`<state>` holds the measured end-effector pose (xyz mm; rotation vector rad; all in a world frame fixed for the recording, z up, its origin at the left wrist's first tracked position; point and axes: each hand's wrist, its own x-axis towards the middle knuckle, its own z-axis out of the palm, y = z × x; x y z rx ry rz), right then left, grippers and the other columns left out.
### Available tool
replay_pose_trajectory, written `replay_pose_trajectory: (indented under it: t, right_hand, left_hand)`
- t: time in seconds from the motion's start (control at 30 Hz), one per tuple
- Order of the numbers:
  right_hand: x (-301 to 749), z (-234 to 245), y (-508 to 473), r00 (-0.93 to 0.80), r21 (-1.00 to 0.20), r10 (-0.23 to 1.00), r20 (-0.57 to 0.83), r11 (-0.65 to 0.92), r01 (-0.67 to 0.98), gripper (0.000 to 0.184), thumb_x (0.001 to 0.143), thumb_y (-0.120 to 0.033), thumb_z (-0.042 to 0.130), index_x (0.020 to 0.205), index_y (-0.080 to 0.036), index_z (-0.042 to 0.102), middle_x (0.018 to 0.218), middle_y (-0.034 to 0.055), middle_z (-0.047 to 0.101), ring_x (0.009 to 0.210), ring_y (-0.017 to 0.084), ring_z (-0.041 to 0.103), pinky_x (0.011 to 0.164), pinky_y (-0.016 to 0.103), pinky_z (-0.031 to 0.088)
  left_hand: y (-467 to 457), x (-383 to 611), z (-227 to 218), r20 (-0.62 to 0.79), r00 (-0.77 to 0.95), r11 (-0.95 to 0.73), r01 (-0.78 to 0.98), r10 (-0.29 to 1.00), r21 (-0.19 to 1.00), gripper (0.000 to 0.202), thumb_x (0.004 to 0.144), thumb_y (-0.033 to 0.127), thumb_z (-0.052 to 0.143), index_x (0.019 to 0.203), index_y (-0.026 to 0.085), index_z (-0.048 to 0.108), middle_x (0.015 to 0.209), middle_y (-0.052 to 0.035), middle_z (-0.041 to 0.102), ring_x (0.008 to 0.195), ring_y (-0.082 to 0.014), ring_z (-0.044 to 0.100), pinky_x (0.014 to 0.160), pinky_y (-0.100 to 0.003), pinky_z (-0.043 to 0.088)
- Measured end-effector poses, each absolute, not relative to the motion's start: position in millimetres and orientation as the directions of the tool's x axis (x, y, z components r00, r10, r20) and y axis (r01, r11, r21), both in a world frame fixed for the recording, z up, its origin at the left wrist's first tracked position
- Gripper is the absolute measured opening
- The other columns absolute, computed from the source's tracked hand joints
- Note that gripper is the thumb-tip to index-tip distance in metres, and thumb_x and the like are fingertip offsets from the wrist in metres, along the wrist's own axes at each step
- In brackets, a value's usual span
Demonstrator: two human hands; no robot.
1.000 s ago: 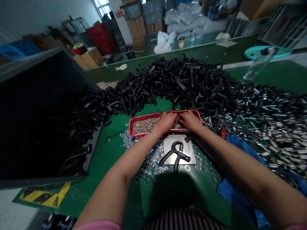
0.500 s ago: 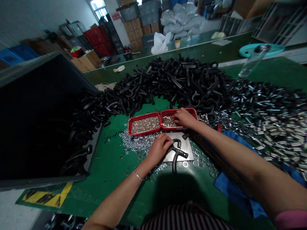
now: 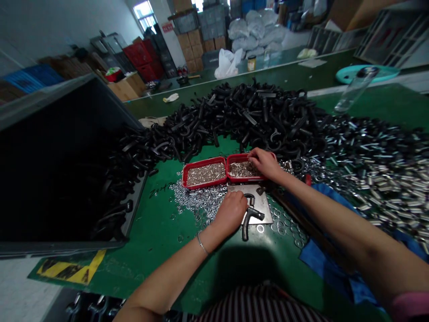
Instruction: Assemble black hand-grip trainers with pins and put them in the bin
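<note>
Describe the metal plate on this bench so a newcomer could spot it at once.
On the green bench, find the black heap and the two red trays in front of it. Just nearer you lies a steel plate, the only bare metal sheet among the scattered rings, with a black part on it beneath the left hand.

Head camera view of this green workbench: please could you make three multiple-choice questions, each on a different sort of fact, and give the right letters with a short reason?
1. Where is the right hand?
A) Over the right red tray
B) Around the glass bottle
C) On the yellow-and-black marking

2. What colour is the cloth under the right arm?
A) Yellow
B) White
C) Blue

3. What is the left hand doing?
A) Lying flat and open
B) Curled over a black hook-shaped part on the steel plate
C) Lifting a tray

1: A, it reaches over the small silver pieces in that tray.
2: C, the cloth shows blue.
3: B, the hand covers that part's upper end.
</note>
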<state>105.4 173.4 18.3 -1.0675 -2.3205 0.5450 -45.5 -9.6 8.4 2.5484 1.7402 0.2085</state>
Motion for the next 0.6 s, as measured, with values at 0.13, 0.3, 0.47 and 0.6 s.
replay_pose_trajectory:
  t: [0.13, 0.3, 0.47, 0.6]
  right_hand:
    - [132, 28, 140, -0.547, -0.64, 0.785, 0.29, 0.584, 0.499, 0.019, 0.094, -0.025, 0.053, 0.099, -0.015, 0.067, 0.1, 0.0066, 0.071, 0.091, 0.017, 0.064, 0.086, 0.027, 0.047]
    - [167, 12, 91, -0.589, -0.857, 0.808, 0.034, 0.326, 0.399, 0.019, 0.087, -0.034, 0.059, 0.097, -0.02, 0.068, 0.089, 0.0029, 0.073, 0.077, 0.018, 0.067, 0.073, 0.03, 0.053]
    - [169, -6, 74, -0.53, -0.896, 0.841, -0.109, 0.148, 0.419, 0.023, 0.084, -0.042, 0.061, 0.086, -0.02, 0.066, 0.082, 0.0032, 0.072, 0.066, 0.016, 0.064, 0.055, 0.025, 0.05]
    - [159, -8, 70, -0.467, -0.885, 0.871, -0.152, 0.091, 0.457, 0.026, 0.086, -0.046, 0.059, 0.087, -0.02, 0.064, 0.074, 0.0016, 0.071, 0.051, 0.013, 0.057, 0.045, 0.023, 0.043]
  left_hand:
    - [-6, -48, 12, 0.026, 0.483, -0.484, 0.874, 0.875, 0.05, 0.023, 0.099, 0.019, 0.043, 0.092, 0.016, 0.064, 0.095, -0.0078, 0.061, 0.09, -0.023, 0.056, 0.09, -0.039, 0.045]
    - [-40, -45, 1, 0.115, 0.422, -0.436, 0.884, 0.899, 0.168, 0.029, 0.099, 0.034, 0.048, 0.118, 0.015, 0.059, 0.125, -0.0138, 0.061, 0.115, -0.0292, 0.053, 0.099, -0.045, 0.041]
    - [-53, -36, 3, 0.161, 0.27, -0.309, 0.892, 0.949, 0.331, 0.042, 0.093, 0.046, 0.058, 0.124, 0.018, 0.054, 0.133, -0.0133, 0.056, 0.123, -0.0293, 0.05, 0.105, -0.045, 0.038]
    - [-26, -27, 0, 0.178, 0.061, -0.132, 0.895, 0.982, 0.427, 0.049, 0.083, 0.048, 0.071, 0.116, 0.016, 0.055, 0.121, -0.0139, 0.056, 0.117, -0.0305, 0.051, 0.101, -0.047, 0.041]
